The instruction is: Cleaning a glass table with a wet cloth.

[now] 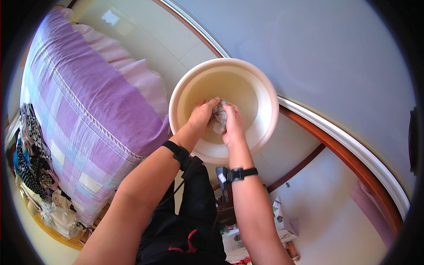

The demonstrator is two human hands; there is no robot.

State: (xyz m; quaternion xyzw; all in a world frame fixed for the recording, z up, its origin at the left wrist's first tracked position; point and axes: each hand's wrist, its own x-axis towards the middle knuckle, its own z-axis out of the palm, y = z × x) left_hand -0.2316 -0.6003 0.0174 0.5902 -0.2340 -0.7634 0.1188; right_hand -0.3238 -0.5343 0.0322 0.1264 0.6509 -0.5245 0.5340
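Note:
Between my two hands is a bunched, wet-looking greyish cloth (219, 120). My left hand (201, 114) grips it from the left, with the thumb along its top. From the other side my right hand (234, 122) presses on it, thumb also uppermost. Both hands are over the inside of a round, cream plastic basin (265, 132). Cloudy yellowish water (228, 81) covers the basin's bottom. Whether the cloth's underside touches the water is hidden. Each wrist wears a black buckled strap with a small device.
A bed with a purple checked cover (109, 96) stands left of the basin. Clothes (33, 159) hang over its near end, beside a wooden rack (71, 241). A wall or panel with white and brown trim (344, 139) runs along the right. Boxes (288, 228) stand behind my right arm.

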